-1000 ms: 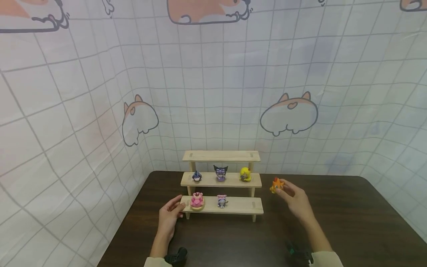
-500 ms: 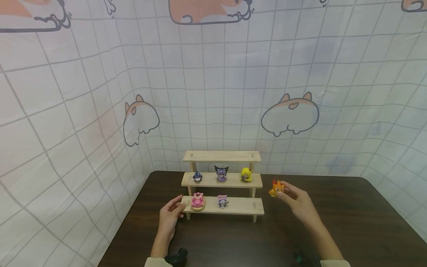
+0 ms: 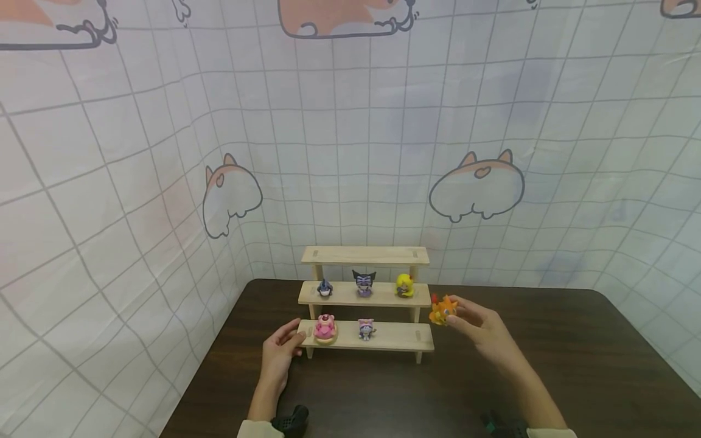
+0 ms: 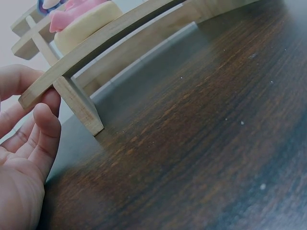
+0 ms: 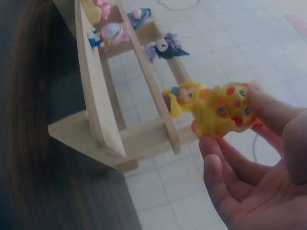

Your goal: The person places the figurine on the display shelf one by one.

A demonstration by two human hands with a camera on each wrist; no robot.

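A three-tier wooden display stand point(image 3: 395, 336) stands on the dark table. My left hand point(image 3: 278, 359) grips the left end of its lowest board point(image 4: 45, 87), with thumb and fingers on either side of the wood. Right of the stand, my right hand point(image 3: 489, 334) pinches an orange-and-yellow toy figurine point(image 3: 443, 311) in the air, near the middle tier's end. In the right wrist view the figurine point(image 5: 223, 110) shows a yellow body and red cheeks. It overlaps a yellow-haired figurine point(image 3: 404, 285) on the middle tier there; whether they touch cannot be told from that view.
The middle tier also bears a dark blue figurine point(image 3: 325, 288) and a purple one with black ears point(image 3: 364, 284). On the lowest tier are a pink bear figurine point(image 3: 325, 328) and a small lilac-and-pink figurine point(image 3: 366, 330). A grid-patterned curtain point(image 3: 356, 201) hangs behind the table point(image 3: 547, 353).
My right hand has carried the orange-and-yellow figurine left, closer to the stand's right end. My left hand keeps its hold on the lowest board.
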